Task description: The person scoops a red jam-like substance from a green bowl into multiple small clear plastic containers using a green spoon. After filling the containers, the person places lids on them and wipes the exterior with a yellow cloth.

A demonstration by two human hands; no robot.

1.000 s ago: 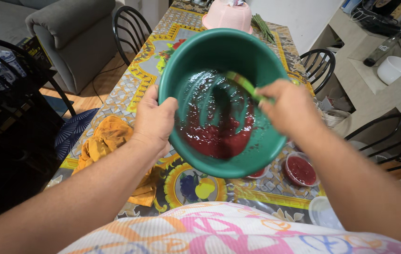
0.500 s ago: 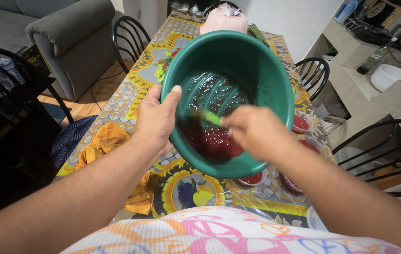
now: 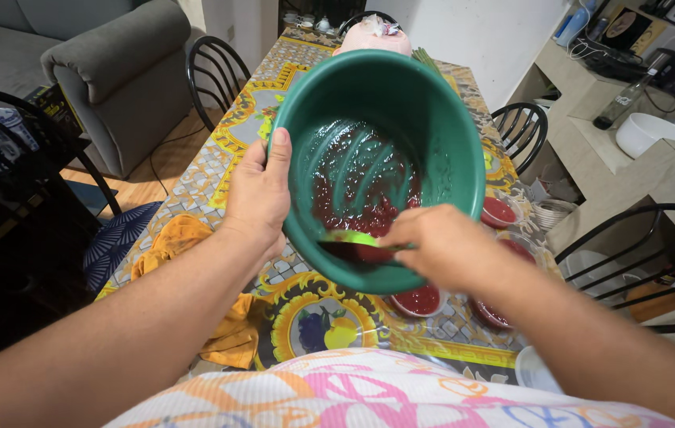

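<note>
A home dining area: a long desk [image 3: 218,170] under a fruit-patterned cloth, ringed by black metal chairs [image 3: 214,71], with a grey sofa [image 3: 107,55] at far left and a tiled counter [image 3: 631,158] at right.

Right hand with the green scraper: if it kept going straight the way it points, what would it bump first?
Probably the left hand gripping the green bowl, since the right hand points leftward; depth is unclear.
</note>
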